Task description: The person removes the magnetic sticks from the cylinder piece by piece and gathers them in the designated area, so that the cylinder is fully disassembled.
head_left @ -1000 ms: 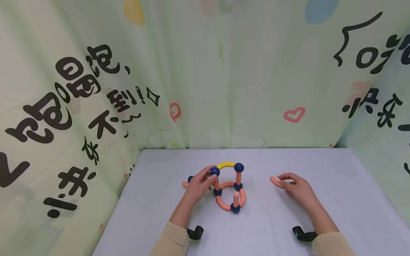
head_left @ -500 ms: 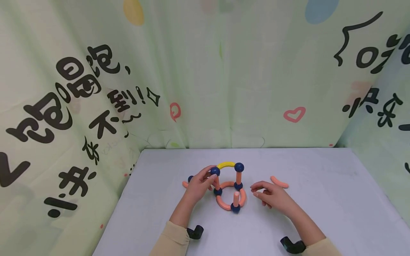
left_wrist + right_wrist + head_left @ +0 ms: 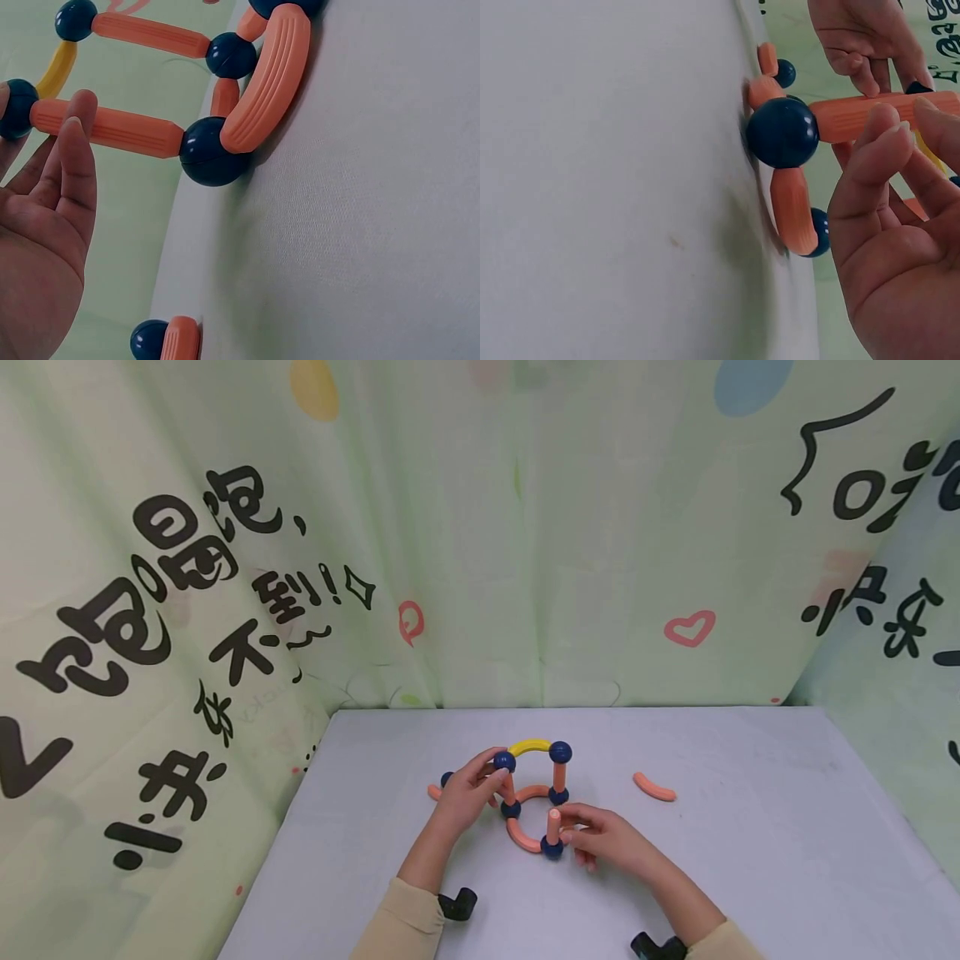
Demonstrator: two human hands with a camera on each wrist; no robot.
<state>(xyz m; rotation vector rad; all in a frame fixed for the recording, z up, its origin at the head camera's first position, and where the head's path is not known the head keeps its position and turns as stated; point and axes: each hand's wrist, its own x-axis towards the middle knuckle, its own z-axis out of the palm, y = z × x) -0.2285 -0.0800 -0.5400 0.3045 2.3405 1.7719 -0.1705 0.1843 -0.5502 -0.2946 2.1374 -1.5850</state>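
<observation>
A toy frame of magnetic balls and rods stands on the table: curved orange rods [image 3: 523, 837] and blue balls [image 3: 552, 847] form its base ring. A yellow curved rod [image 3: 530, 746] bridges two top balls at the back. My left hand [image 3: 463, 797] holds the frame at its left upright rod [image 3: 135, 132] and top ball [image 3: 504, 762]. At the front right, my right hand [image 3: 607, 839] has its fingertips round the near upright orange rod [image 3: 553, 827], which has a bare top. The right fingers cover part of the ring in the head view.
A loose curved orange rod [image 3: 654, 787] lies right of the frame. Left of it, partly behind my left hand, are another blue ball [image 3: 148, 340] and orange rod [image 3: 180, 339]. A printed curtain [image 3: 585, 560] hangs behind the white table [image 3: 750, 827].
My right hand has let go of the loose curved orange rod, leaving it on the table, and has moved left to the near upright rod. My left hand has kept its hold.
</observation>
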